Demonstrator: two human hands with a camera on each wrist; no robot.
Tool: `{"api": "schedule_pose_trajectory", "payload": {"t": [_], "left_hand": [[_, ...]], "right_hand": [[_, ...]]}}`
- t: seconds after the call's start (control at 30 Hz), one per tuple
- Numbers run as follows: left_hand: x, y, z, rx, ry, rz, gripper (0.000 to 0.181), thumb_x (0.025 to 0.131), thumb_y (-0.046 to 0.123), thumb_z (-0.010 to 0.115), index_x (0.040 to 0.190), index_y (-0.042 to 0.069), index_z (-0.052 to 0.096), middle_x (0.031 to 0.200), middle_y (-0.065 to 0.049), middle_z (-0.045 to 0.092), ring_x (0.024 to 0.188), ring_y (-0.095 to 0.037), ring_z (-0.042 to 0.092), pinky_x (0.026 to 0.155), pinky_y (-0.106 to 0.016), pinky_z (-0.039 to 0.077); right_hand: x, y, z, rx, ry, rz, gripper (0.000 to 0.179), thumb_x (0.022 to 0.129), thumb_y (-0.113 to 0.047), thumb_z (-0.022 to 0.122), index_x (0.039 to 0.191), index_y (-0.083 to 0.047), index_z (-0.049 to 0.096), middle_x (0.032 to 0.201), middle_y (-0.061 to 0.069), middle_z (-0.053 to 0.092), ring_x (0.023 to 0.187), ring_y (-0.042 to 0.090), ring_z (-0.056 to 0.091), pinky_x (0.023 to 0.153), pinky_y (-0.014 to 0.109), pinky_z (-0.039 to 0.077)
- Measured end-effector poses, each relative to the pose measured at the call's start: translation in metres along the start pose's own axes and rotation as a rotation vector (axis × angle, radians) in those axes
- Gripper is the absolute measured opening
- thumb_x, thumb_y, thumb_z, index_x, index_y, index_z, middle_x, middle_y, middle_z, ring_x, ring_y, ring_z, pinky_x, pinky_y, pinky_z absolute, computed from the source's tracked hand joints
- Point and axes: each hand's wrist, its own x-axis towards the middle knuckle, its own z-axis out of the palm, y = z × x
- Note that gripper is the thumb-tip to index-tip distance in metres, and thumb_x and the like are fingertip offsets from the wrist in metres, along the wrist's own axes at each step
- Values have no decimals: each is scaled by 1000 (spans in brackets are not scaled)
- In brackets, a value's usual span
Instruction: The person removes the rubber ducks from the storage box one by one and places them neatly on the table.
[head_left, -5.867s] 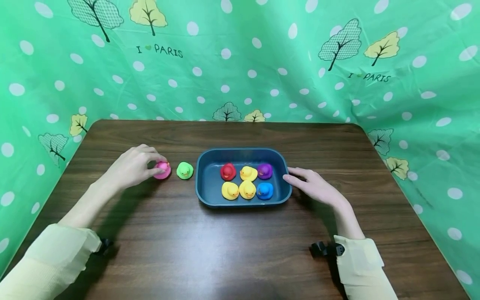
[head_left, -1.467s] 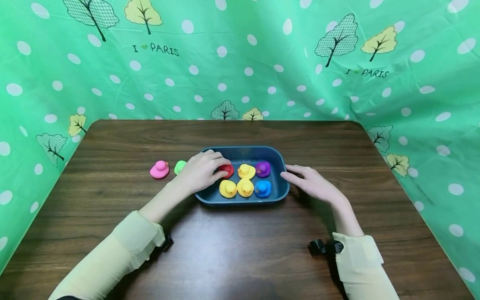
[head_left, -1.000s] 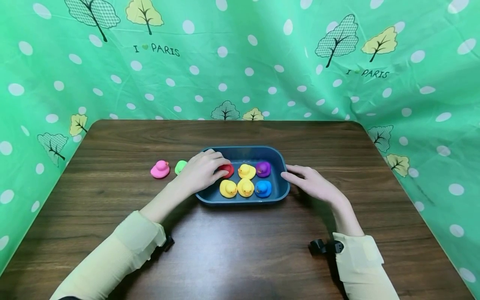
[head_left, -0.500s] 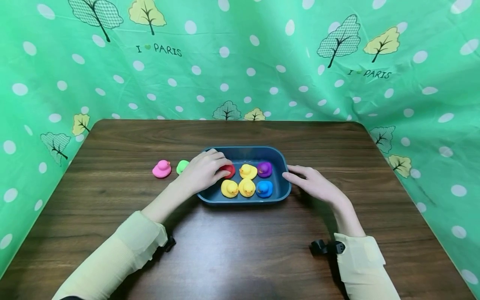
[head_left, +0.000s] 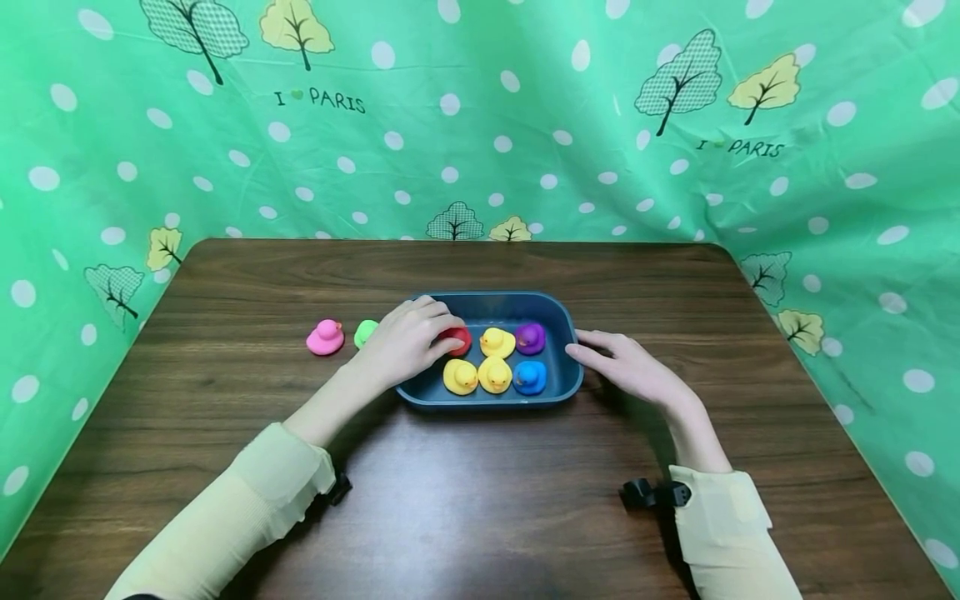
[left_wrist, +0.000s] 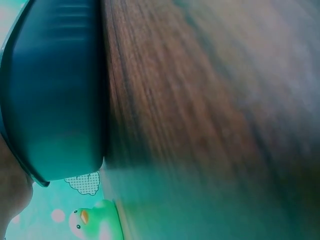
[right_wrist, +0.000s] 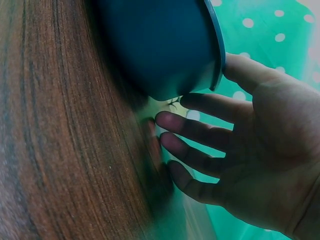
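A dark blue tray [head_left: 486, 403] holds several small rubber ducks. Reaching over its left end, my left hand [head_left: 405, 340] pinches the red rubber duck [head_left: 459, 340], which it partly covers. My right hand [head_left: 626, 360] touches the tray's right end, thumb at the rim and the other fingers loosely extended beside the outer wall, as the right wrist view shows. Also in the tray are a purple duck [head_left: 530, 338], a blue duck [head_left: 529, 377] and three yellow ducks [head_left: 495, 375]. In the left wrist view, the tray's outer wall [left_wrist: 55, 95] fills the left side.
On the brown wooden table [head_left: 480, 500], left of the tray, sit a pink duck [head_left: 326, 337] and a green duck [head_left: 364, 333] partly hidden by my left hand. A green dotted cloth [head_left: 480, 125] hangs behind the table.
My left hand was at the pink duck at first; it let that go and moved right to the red duck in the tray. Over the last second and a half both hands hold still.
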Motion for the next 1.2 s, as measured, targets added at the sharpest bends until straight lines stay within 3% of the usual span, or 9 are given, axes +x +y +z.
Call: {"api": "schedule_pose_trajectory", "payload": {"t": [0.27, 0.63, 1.2], "left_hand": [[-1, 0, -2, 16, 27, 3, 27, 96, 33, 74, 116, 15, 77, 107, -2, 73, 107, -23, 61, 93, -39, 52], [-3, 2, -11, -37, 26, -51, 32, 94, 35, 75, 119, 15, 77, 109, -3, 75, 107, -22, 61, 94, -40, 54], [-14, -2, -41, -70, 85, -50, 30, 95, 34, 75, 117, 15, 76, 104, -2, 74, 106, -21, 61, 91, -41, 53]], "right_hand": [[0, 0, 1, -6, 0, 16, 64, 105, -54, 49, 154, -13, 49, 154, 17, 53, 146, 41, 46, 117, 65, 38], [-1, 0, 1, -2, 5, 25, 64, 104, -56, 50, 153, -15, 50, 154, 15, 54, 146, 39, 47, 117, 64, 38], [0, -1, 1, 3, 0, 19, 64, 105, -55, 49, 154, -13, 49, 155, 17, 53, 147, 41, 45, 117, 65, 38]]}}
